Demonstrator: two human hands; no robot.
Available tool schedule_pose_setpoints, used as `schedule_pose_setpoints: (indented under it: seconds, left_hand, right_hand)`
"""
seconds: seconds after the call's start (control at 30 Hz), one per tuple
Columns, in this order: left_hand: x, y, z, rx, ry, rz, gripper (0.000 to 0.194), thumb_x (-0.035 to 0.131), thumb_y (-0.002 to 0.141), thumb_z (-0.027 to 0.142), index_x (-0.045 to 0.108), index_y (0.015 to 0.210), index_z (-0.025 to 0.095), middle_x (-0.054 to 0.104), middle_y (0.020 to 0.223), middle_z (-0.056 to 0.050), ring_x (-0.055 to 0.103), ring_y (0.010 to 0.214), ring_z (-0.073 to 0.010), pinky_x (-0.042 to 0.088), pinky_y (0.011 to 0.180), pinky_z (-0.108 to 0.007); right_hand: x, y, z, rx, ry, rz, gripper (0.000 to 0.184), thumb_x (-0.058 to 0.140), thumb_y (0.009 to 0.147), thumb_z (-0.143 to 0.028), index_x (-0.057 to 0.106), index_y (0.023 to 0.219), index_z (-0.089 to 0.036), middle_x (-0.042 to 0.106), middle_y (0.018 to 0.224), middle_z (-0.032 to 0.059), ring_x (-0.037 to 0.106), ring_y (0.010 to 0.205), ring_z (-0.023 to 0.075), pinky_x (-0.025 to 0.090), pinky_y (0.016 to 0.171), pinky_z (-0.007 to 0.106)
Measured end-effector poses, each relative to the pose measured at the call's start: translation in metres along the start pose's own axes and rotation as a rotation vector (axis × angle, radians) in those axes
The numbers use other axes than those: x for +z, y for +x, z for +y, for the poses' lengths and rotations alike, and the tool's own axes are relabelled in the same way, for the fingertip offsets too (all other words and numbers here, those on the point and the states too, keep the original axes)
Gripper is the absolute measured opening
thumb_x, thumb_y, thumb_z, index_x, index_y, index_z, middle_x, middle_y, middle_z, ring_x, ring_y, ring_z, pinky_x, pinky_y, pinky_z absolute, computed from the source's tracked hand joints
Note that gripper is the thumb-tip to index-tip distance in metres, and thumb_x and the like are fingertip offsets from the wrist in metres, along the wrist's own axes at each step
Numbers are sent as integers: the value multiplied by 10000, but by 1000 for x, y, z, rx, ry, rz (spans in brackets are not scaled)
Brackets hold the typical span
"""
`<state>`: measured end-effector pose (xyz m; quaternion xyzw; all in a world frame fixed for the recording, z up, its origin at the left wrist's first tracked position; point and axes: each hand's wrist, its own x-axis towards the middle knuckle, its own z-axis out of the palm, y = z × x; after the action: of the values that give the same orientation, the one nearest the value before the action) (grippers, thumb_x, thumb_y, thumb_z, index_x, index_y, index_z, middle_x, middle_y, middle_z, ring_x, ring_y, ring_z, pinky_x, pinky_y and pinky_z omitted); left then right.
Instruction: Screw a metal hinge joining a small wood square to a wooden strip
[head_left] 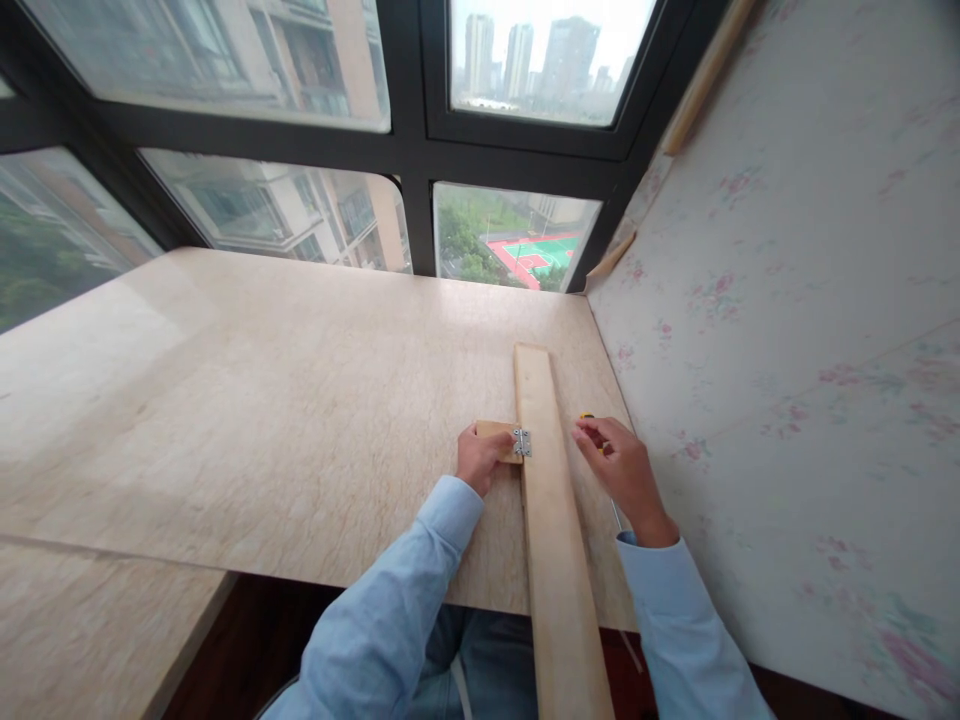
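Hinge lies open and flat over the seam between block and plank, one leaf on each; so far, the parts look lined up. Fixing state unclear: marks show at the hinge holes, too small to tell screws from empty holes, so what is done or left there cannot be read. Plank lies lengthwise on the sill, near end jutting past the edge toward the wearer. Block butts its left side, roughly square to it. Left hand closed on block, thumb on top near the hinge, other fingers curled round the outer end. Right hand apart from plank, on its right; fingers curled round a screwdriver, slim shaft slanting back under the wrist, thumb and forefinger nearly together. Whether they pinch a small screw, cannot tell. Materials: pale wood, faint grain, plank long and straight-edged, block short; hinge bright metal, rectangular leaves; sill cream, stone-like, veined, softly glossy. Wall papered in faded pink flowers; window frame dark, smooth.
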<state>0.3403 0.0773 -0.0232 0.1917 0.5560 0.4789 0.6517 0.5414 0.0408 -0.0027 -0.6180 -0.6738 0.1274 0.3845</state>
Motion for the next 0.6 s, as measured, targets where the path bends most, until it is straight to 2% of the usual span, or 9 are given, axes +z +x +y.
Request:
schedule_pose_setpoints:
  seconds: [0.1,0.17,0.23,0.33,0.47,0.53,0.6]
  left_hand:
    - [1,-1,1,1,10,9,339,729,457,93,599,769,111,654,698,-36,602,601,-170,497,534,-290]
    - [2,-2,2,1,11,9,342,730,457,91,594,770,111,652,690,-31,601,596,-168,498,533,-289]
    - [2,-2,3,-4,11,4,346,730,460,91,593,777,112,651,685,-29,603,593,-168,501,533,-290]
    - [1,-3,4,-9,8,-7,357,733,459,91,598,789,112,658,691,-35,608,592,-172,509,536,-297]
    - [0,-3,5,-10,5,-6,378,749,444,101,600,791,112,662,700,-41,613,601,-176,513,533,-296]
    - [-1,-3,5,-9,4,-9,378,755,439,111,602,785,113,661,698,-40,613,602,-174,510,533,-291]
    - [-1,-3,5,-6,7,-14,377,761,436,123,608,781,112,662,698,-41,614,603,-174,509,535,-290]
  right_hand:
    - [-16,-5,23,235,-211,-19,350,630,860,-410,671,1072,-135,674,967,122,610,728,212,472,706,358]
    - [-21,-6,34,377,-266,-92,389,681,806,-434,673,1042,-125,682,975,145,632,793,246,457,699,355]
    - [-21,-5,40,457,-226,-166,350,723,757,-432,680,943,-139,697,883,130,645,783,254,432,649,327]
    - [-14,0,41,484,-141,-183,228,746,715,-378,669,778,-174,681,705,76,628,662,219,374,561,283]
    - [-6,5,36,466,0,-140,157,752,653,-298,645,652,-182,647,607,46,593,579,175,326,482,245]
    - [-6,6,31,453,138,-156,211,744,667,-363,662,673,-168,645,583,43,591,541,171,359,449,244]
    - [-9,5,24,433,295,-164,351,706,717,-494,686,753,-145,673,625,59,613,544,179,434,447,266]
